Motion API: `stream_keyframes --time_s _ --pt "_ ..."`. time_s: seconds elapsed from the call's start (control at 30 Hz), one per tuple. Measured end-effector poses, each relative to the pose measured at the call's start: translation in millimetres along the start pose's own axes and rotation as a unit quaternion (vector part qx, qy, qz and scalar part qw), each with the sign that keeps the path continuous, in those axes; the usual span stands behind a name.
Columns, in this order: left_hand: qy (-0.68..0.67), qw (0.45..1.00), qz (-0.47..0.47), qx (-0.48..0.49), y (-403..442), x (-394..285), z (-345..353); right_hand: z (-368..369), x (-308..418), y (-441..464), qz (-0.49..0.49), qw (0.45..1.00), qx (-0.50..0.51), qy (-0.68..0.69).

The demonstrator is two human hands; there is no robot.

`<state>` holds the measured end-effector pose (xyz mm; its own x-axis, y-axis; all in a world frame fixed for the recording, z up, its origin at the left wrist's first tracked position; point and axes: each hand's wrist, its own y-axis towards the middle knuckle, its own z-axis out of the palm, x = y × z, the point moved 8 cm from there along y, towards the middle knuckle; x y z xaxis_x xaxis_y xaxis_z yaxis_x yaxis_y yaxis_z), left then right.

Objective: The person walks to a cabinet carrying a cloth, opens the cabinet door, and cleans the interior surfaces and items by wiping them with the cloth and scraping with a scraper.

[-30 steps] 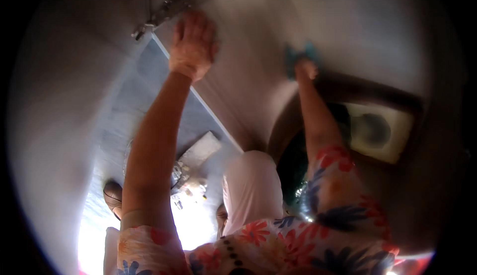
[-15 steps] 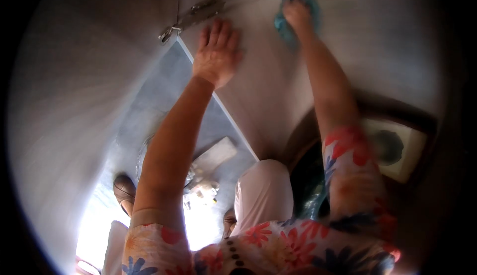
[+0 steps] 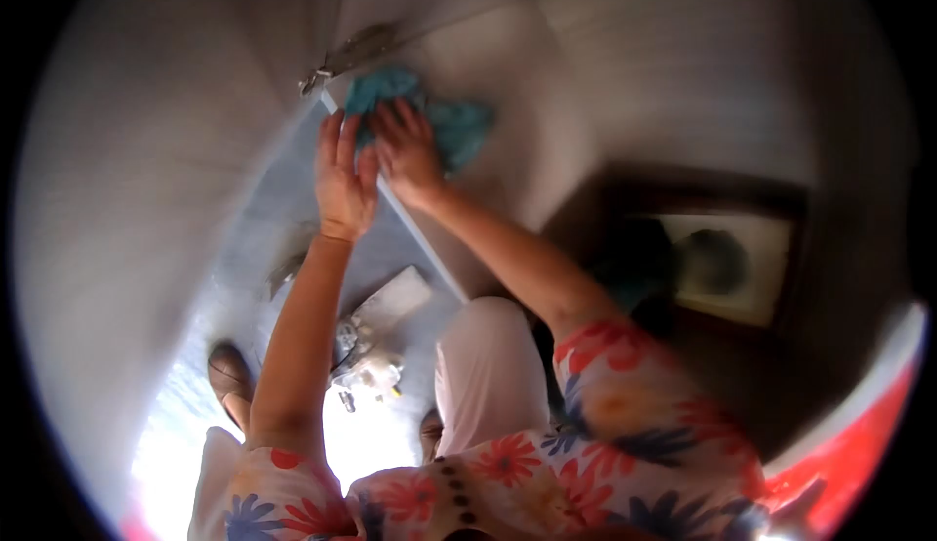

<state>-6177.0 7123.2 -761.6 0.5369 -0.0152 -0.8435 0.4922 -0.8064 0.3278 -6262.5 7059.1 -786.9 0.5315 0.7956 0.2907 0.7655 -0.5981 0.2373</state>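
Note:
My right hand [image 3: 406, 155] presses a teal cloth [image 3: 461, 133] against a pale panel [image 3: 508, 62], near the panel's light edge. The cloth is bunched at the upper left and spreads out to the right of the fingers. Just to the left, my left hand [image 3: 346, 185] is open with its fingers stretched upward, beside the panel edge and close to the cloth. It is unclear whether its fingertips touch the cloth. Above both hands, a metal latch [image 3: 356, 50] is fixed at the panel's corner.
A large pale surface [image 3: 127, 180] curves along the left. Below lies a grey floor with a whitish flat block [image 3: 393, 295] and small cluttered items [image 3: 371, 375]. A framed square with a dark round centre [image 3: 717, 260] sits at the right. Something red [image 3: 859, 463] shows lower right.
My right hand has brought the cloth down and left from the upper right, toward the panel edge. My left hand has moved off the panel face, left and slightly down. The view has shifted a little.

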Motion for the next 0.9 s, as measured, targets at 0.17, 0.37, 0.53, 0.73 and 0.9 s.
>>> stream_keyframes --time_s 0.17,0.37,0.53,0.73,0.9 --pt "0.069 0.997 0.019 0.015 5 -8 7 -20 15 -52 -0.021 0.994 0.010 0.106" --pt "0.205 0.963 0.000 0.174 -1 11 55 -49 -100 -71 0.452 0.722 -0.052 0.522" --pt "0.275 0.922 -0.063 0.264 -6 3 62 -107 -268 -77 0.370 0.922 -0.064 0.098" --pt "0.308 0.911 -0.080 0.261 -9 4 71 -36 -173 -74 0.287 0.934 0.155 -0.144" --pt "0.296 0.922 -0.068 0.241 -9 7 73 -15 -258 8 0.296 0.932 0.161 -0.132"
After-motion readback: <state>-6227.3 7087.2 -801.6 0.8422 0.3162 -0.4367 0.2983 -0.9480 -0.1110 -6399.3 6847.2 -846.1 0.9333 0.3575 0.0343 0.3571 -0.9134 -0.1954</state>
